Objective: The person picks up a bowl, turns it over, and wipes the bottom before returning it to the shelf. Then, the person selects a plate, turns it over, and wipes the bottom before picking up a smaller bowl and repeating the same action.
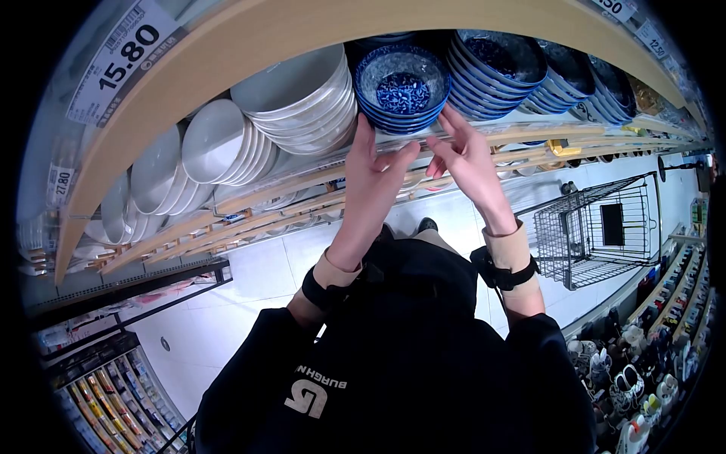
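Observation:
A stack of blue-and-white patterned bowls (401, 87) stands at the shelf's front, tilted so that the inside of the top bowl shows. My left hand (376, 163) is at the stack's lower left side, its fingers up against the bowls and its thumb stretched inward below them. On the opposite side, my right hand (466, 155) has its fingertips at the stack's lower right edge, its thumb also pointing inward. Between them my two hands cup the stack; some fingertips are hidden by it. A black strap circles each wrist.
White bowls (302, 98) are stacked left of the blue ones, and more dark blue bowls (495, 72) on the right. The wooden shelf edge (249, 38) arches above my hands. A wire shopping cart (594, 231) stands on the floor at right, near shelves of shoes (628, 382).

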The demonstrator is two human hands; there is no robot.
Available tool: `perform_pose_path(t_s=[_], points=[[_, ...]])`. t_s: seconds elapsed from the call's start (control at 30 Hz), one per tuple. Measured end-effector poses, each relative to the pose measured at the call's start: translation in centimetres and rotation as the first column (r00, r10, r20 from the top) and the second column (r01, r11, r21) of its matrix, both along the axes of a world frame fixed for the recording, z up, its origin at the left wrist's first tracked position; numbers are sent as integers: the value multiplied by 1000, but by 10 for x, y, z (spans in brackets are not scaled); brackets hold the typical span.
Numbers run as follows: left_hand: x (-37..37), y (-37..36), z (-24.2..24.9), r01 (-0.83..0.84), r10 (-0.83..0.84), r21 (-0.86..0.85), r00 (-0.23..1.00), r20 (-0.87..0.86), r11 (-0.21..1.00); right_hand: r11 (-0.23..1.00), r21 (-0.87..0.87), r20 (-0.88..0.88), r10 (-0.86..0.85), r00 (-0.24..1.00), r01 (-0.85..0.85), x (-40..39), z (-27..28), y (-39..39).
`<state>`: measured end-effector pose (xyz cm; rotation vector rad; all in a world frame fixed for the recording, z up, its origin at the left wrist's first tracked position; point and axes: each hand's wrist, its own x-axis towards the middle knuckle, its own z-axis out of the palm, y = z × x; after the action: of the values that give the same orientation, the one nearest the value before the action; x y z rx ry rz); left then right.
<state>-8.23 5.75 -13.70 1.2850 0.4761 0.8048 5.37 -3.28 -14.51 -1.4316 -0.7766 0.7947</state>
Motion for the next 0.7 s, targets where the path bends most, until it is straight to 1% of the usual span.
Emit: perform_pose_path(t_s=[0.07, 0.17, 0.2, 0.23, 0.3, 0.33, 0.37, 0.4, 0.5, 0.6, 0.7], points=[[-4, 2, -2, 16, -15, 23, 999, -42, 1000, 1000, -15, 19, -5, 1000, 5, -1, 3, -1], [-9, 4, -6, 14, -14, 12, 998, -68, 1000, 996, -27, 89, -82, 993, 84, -7, 1, -10], [-13, 4, -7, 9, -9, 1, 997, -72, 1000, 993, -51, 189, -99, 977, 110, -10, 4, -13], [-16, 4, -7, 25, -20, 54, 996, -88, 998, 987, -73, 286, -113, 951, 140, -14, 9, -17], [-20, 2, -6, 65, -46, 159, 991, -122, 985, 979, -54, 447, -151, 882, 195, -20, 15, -20], [-22, -1, -6, 60, -27, 228, 989, -143, 972, 973, -43, 522, -171, 835, 226, -23, 18, -21], [-23, -4, -4, 56, -8, 298, 987, -162, 953, 970, 43, 595, -216, 774, 238, -23, 18, -18], [-24, -5, -3, 55, 13, 369, 984, -179, 928, 969, 38, 605, -218, 766, 245, -22, 19, -15], [-21, -5, -6, 84, 0, 415, 980, -200, 906, 969, 15, 626, -201, 753, 246, -17, 21, -8], [-19, -4, -10, 76, 22, 446, 977, -210, 892, 972, 74, 661, -215, 719, 223, -16, 21, -3], [-17, -4, -11, 68, 37, 457, 975, -218, 887, 968, 75, 631, -231, 741, 238, -17, 18, -1]])
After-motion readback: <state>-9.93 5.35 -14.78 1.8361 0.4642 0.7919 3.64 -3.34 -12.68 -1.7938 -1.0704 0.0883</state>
